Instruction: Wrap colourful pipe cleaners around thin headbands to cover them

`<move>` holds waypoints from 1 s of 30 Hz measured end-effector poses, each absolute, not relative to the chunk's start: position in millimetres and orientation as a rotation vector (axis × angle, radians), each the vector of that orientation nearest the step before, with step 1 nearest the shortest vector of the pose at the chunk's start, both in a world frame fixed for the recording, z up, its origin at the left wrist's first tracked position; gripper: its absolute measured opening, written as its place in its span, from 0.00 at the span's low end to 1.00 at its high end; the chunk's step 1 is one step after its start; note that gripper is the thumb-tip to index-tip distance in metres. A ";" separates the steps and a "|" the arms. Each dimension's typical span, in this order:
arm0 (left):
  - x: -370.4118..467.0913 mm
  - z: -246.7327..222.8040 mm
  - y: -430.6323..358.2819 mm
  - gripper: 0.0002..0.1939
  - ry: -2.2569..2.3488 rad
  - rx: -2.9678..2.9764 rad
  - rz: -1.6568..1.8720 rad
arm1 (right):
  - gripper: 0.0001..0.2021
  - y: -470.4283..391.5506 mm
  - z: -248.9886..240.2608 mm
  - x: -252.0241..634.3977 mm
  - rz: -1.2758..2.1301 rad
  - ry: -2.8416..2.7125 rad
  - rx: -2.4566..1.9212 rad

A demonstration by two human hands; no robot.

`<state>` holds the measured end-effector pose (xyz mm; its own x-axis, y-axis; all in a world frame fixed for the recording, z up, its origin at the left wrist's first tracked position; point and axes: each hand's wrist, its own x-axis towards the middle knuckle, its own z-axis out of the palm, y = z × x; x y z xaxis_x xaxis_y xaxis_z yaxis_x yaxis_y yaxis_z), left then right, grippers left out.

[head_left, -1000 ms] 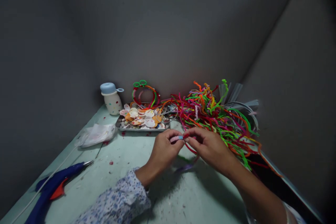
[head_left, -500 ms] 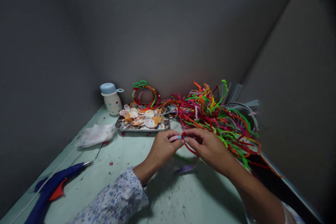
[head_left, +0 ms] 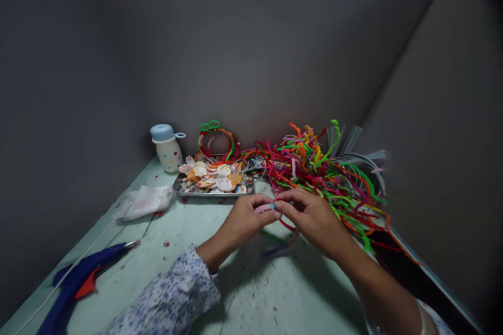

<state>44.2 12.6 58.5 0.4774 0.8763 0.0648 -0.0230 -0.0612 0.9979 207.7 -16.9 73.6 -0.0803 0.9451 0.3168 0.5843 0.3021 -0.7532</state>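
Between my hands is a headband (head_left: pixel 262 209) covered in fuzzy pipe cleaner, with pink and light blue at the top. Its lower loop hangs under my fingers and is blurred, showing red, green and purple parts. My left hand (head_left: pixel 244 222) is closed around the pink part, thumb and fingers pinched. Against it, my right hand (head_left: pixel 314 222) pinches a red pipe cleaner (head_left: pixel 279 199) at the band, close to the blue part. The fingertips of both hands nearly meet and hide most of the red piece.
A heap of coloured pipe cleaners (head_left: pixel 314 167) lies at the back right. Behind my hands stands a metal tray (head_left: pixel 214 194) of petal-like pieces, with finished-looking hoops (head_left: pixel 232 146) on it. Leftward are a bottle (head_left: pixel 168 154), a plastic bag (head_left: pixel 145 202) and a blue glue gun (head_left: pixel 80 275) with its cord.
My right fingers have closed down over the red pipe cleaner, so less of it shows. The loop beneath has shifted slightly. Both hands stay in nearly the same place.
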 end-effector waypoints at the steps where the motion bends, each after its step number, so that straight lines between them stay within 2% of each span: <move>1: 44.0 60.1 11.7 0.11 0.781 1.430 0.876 | 0.11 -16.0 73.8 208.2 0.599 -1.741 -1.383; 7: 42.4 61.7 9.6 0.11 0.828 1.435 0.831 | 0.11 -14.1 74.3 209.6 0.775 -1.658 -1.393; 23: 45.3 54.7 9.4 0.13 0.879 1.372 0.844 | 0.08 -15.5 75.9 211.0 0.738 -1.766 -1.387; 30: 45.7 56.0 9.7 0.10 0.892 1.389 0.859 | 0.09 -16.4 75.3 211.3 0.694 -1.793 -1.363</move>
